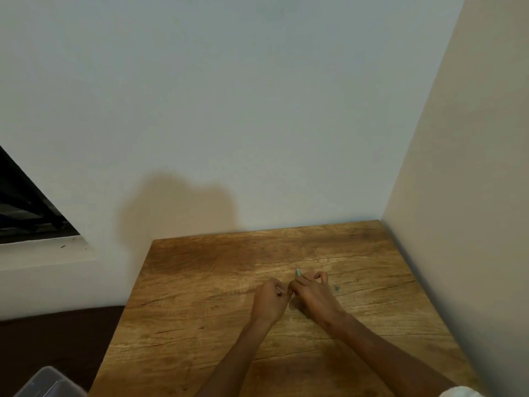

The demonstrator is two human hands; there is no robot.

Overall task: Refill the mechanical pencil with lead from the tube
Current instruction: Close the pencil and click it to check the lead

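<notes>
— Hands first: what are the fingers doing?

— Left hand [269, 296] sits over the wooden table [200, 325] with its fingers curled in tight, pinching something small and pale at the tips; too small to name. Right hand [310, 292] is just beside it, nearly touching, with thumb and first fingers closed round a slim greenish thing, the mechanical pencil [298, 272], of which only one end shows, poking up past the fingers toward the wall. Its outer fingers are bent and lifted off the wood.

— And the lead tube?

— Cannot tell. It may be the pale piece in the left hand, but the view is too blurred to say. A small dark speck [337, 288] lies on the table just right of the right hand, apart from it.

— Anything else around?

— White wall behind, beige panel [472, 167] along the right edge of the table, a dark window [25, 207] at far left, and a clear plastic box [48, 382] at the bottom left corner.
</notes>
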